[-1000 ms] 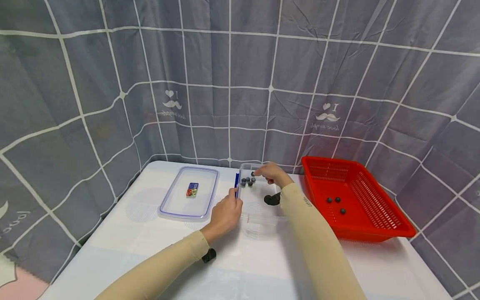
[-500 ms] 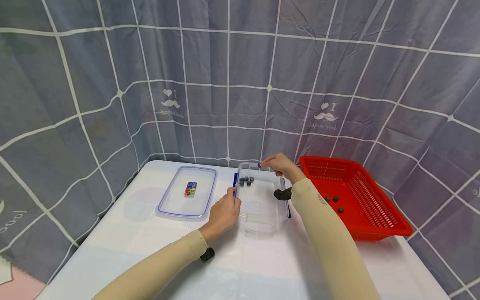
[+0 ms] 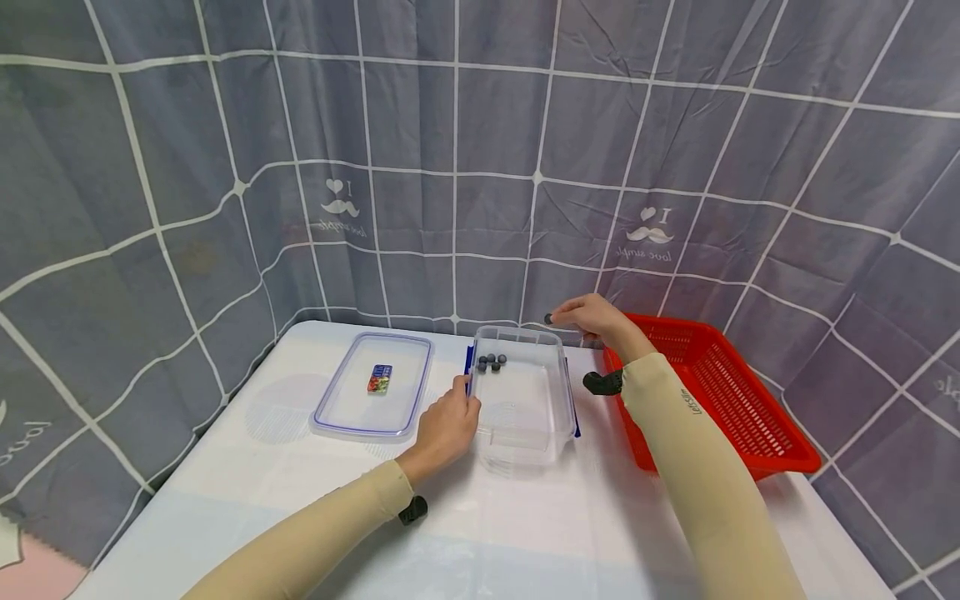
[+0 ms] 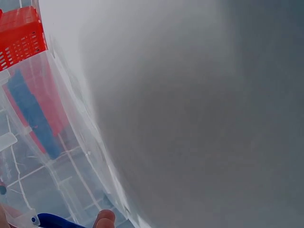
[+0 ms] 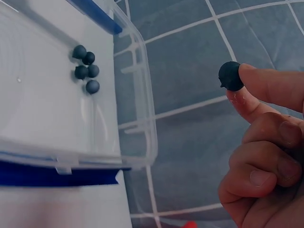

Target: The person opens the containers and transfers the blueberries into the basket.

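Between thumb and index finger, my right hand (image 3: 596, 318) pinches a blueberry (image 5: 230, 76); its other fingers curl into the palm. In the head view this hand is past the far right corner of a clear plastic food container (image 3: 528, 404), apart from it. Several blueberries (image 3: 491, 362) lie clustered at the container's far left inside. My left hand (image 3: 445, 423) grips the container's left side by its blue latch flap (image 4: 54, 221). In the left wrist view only a fingertip (image 4: 105, 219) and a bit more of that hand show at the bottom edge.
Left of the container lies its clear lid (image 3: 352, 408) with a purple-blue seal and a small colourful label (image 3: 380, 379). A red perforated basket (image 3: 738, 400) stands at the right, partly behind my right forearm. A grey checked curtain (image 3: 420, 208) rises behind the white table (image 3: 480, 533).
My right hand has lifted a blueberry from the container's far end and moved right, over its rim towards the basket. My forearm now covers the basket's blueberries. The left hand stays put.
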A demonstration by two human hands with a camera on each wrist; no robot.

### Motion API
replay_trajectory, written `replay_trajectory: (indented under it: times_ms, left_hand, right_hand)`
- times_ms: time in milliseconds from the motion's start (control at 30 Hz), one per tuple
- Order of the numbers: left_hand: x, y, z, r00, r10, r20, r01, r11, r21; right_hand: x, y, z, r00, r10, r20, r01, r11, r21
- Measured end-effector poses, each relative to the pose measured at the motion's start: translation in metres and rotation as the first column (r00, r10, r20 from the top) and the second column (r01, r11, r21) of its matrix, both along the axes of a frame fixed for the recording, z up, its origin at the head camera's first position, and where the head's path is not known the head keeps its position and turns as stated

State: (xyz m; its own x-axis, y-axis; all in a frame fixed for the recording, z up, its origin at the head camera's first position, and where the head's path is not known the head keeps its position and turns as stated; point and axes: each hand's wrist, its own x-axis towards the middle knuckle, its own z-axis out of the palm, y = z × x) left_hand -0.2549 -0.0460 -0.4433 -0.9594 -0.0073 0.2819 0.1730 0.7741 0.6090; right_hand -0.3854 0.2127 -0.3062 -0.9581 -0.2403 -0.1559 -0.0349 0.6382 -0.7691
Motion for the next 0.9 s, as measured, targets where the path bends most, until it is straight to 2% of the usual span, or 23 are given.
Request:
replay_trajectory:
  times_ms: [200,500,700,900]
  left_hand:
    - [0.000,-0.001,0.000,1.000,-0.003,-0.010,0.003,1.000,0.003]
    - [-0.001,0.000,-0.001,0.999,-0.017,-0.028,0.017,1.000,0.001]
    - [0.000,-0.001,0.000,0.999,-0.028,-0.028,0.028,1.000,0.002]
    - [-0.001,-0.001,-0.001,1.000,-0.010,-0.014,0.010,1.000,-0.002]
  right_hand:
    - [0.007,0.024,0.007,1.000,0.000,-0.009,0.000,1.000,0.019]
    - [0.018,0.061,0.012,1.000,-0.001,-0.002,0.001,0.998,-0.066]
    - [0.022,0.089,0.007,0.999,-0.046,-0.006,0.046,0.996,-0.077]
    - [0.021,0.113,-0.005,0.997,-0.066,0.035,0.068,0.996,-0.056]
